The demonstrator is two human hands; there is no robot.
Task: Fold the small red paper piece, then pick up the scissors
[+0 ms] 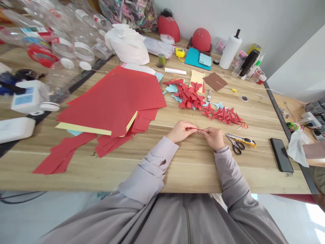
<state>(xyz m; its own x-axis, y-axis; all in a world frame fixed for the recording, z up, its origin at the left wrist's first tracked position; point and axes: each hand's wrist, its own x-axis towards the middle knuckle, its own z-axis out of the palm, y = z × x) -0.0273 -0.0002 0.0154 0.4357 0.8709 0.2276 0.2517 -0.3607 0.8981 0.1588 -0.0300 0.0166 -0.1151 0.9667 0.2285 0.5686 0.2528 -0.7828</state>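
Between my hands, just above the table, is a thin piece of folded red paper (191,128). My left hand (180,131) pinches one end and my right hand (213,137) the other, fingertips close together. The fingers cover most of the paper, so its full shape is hidden. Beyond my hands lies a heap of folded red paper pieces (190,96), with light blue ones among them, and a row of red pointed ones (223,114) trails off to the right. Scissors with black handles (238,146) and a yellow utility knife (242,139) rest right of my right hand.
Large red paper sheets (119,98) and cut red strips (63,154) spread over the left side. Plastic bottles (66,44) crowd the far left. A phone (281,155) lies near the right edge. Another person's arm (315,150) shows at far right.
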